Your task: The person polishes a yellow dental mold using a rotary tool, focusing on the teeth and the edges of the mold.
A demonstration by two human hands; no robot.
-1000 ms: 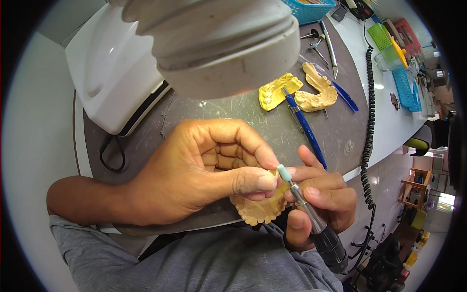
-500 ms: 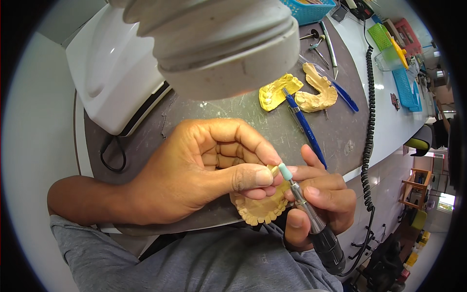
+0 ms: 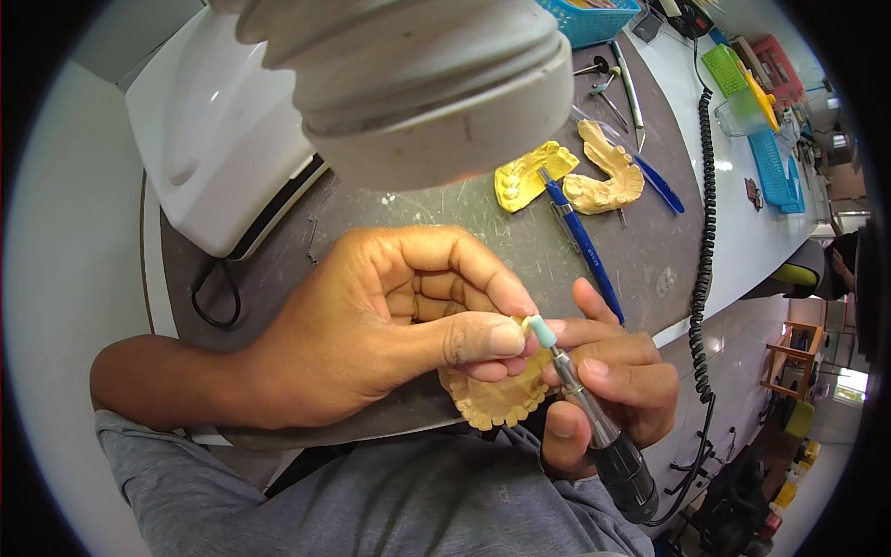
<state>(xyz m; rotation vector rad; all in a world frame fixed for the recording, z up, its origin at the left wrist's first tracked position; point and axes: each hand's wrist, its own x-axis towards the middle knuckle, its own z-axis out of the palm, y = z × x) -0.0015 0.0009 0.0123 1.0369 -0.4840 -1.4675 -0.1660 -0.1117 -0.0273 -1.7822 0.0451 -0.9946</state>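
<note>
Plaster-yellow, the dental cast (image 3: 497, 399) sat at the near edge of the grey bench (image 3: 520, 237), pinched between thumb and fingers of the left hand (image 3: 390, 325). The right hand (image 3: 608, 390) gripped a rotary handpiece (image 3: 594, 432) pen-fashion, its pale green tip (image 3: 538, 330) touching the cast's upper rim. Trimming seemed under way; the next pass would call for a light, steady touch. Two more casts (image 3: 571, 176) lay farther off.

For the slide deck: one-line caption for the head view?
Left hand pinches a small piece above a dental cast while right hand applies a rotary handpiece.
</note>
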